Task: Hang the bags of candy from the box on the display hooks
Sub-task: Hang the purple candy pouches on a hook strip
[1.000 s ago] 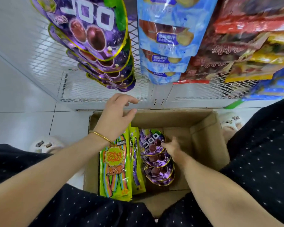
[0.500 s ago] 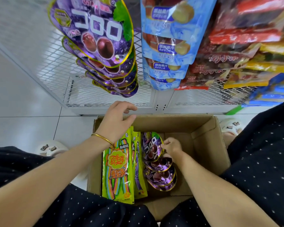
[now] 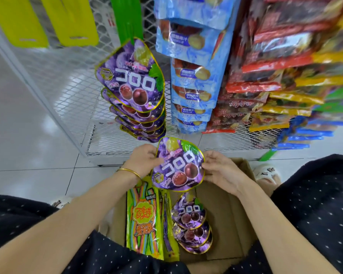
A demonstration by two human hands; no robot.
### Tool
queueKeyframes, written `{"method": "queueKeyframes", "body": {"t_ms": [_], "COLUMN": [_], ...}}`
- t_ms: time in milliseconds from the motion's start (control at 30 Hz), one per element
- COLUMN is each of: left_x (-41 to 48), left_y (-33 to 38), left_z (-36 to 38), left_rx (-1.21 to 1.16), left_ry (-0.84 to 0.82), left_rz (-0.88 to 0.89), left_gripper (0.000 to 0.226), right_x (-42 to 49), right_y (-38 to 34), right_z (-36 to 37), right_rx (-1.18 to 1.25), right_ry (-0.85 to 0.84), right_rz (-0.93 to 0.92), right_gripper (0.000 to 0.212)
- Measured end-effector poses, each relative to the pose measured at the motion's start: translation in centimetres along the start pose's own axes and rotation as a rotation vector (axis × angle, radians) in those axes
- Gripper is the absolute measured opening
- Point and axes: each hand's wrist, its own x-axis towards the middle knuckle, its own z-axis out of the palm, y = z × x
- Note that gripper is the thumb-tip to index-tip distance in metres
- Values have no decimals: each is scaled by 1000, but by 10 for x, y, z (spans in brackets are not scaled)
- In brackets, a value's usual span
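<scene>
A purple grape candy bag is held up above the cardboard box. My left hand pinches its left edge and my right hand holds its right edge with curled fingers. More purple bags lie stacked inside the box, beside tall green rainbow candy bags. Several matching purple bags hang in a row on a hook of the white mesh display, just above and left of the held bag.
Blue candy bags hang right of the purple row, then red and yellow packs. Yellow-green packs hang at the top left. White tiled floor lies to the left. My knees in dark dotted cloth flank the box.
My right hand has lifted a purple bag out of the box, and my left hand has come over to take its other edge. The view has tilted up.
</scene>
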Motion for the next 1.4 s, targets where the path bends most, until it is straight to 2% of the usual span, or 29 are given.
{"method": "queueKeyframes", "body": {"t_ms": [100, 233, 333, 400, 467, 600, 733, 867, 967, 1067, 1200, 1400], "left_x": [-9, -27, -38, -39, -35, -26, -11, -3, -2, 2, -1, -1], "left_y": [16, 43, 70, 91, 112, 152, 175, 190, 197, 198, 200, 202], "left_z": [-19, -46, -71, -88, -102, -116, -119, -123, -127, -130, -132, -139], "left_rx": [19, -31, 23, 99, 112, 56, 12, -125, -209, -205, -176, -205], "left_ry": [-28, 2, 32, 125, 288, 602, 703, 714, 704, 650, 627, 566], "left_rz": [109, 181, 280, 360, 467, 672, 730, 701, 654, 594, 592, 566], "left_gripper": [24, 20, 24, 18, 15, 34, 39, 36, 30, 12, 39, 30], "right_x": [-6, -15, -22, -23, -24, -29, -29, -28, -25, -22, -19, -12], "right_y": [-16, -36, -65, -86, -101, -120, -133, -141, -149, -154, -158, -163], "right_z": [30, 68, 94, 109, 122, 148, 170, 188, 198, 204, 209, 208], "right_rx": [-93, -721, -900, -935, -1057, -1267, -1454, -1496, -1452, -1415, -1338, -1296], "right_ry": [59, 133, 93, 92, 152, 333, 507, 637, 568, 497, 504, 476], "right_rz": [-205, -638, -831, -883, -933, -1174, -1312, -1271, -1159, -965, -939, -972], "right_gripper": [34, 41, 33, 37, 43, 54, 64, 61, 71, 80, 78, 74]}}
